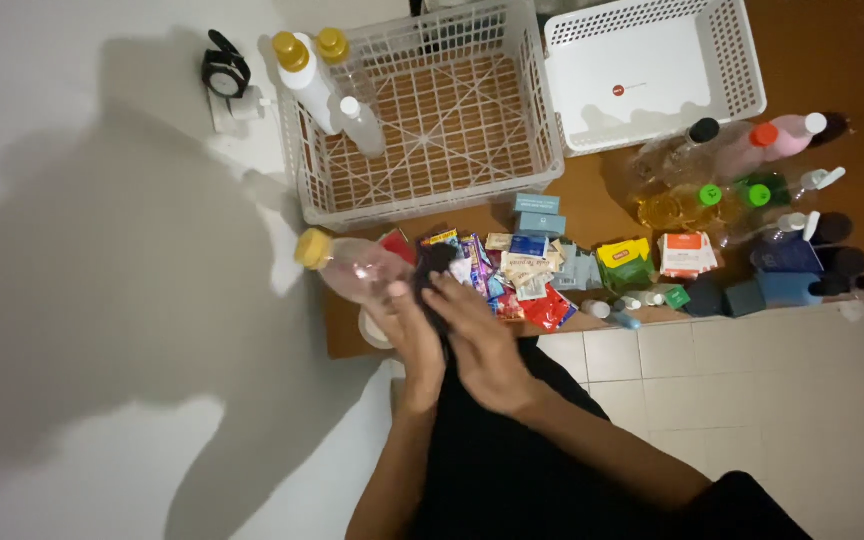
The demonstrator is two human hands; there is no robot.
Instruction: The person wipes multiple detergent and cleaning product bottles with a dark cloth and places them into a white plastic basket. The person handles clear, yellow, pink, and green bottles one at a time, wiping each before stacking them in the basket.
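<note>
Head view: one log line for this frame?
left hand: holds clear bottle, yellow cap | right hand: on dark item, unclear | near: sachet pile, white crate

baskets (422, 190): 2 | yellow-capped bottles (347, 263): 3 | hands (452, 335): 2
</note>
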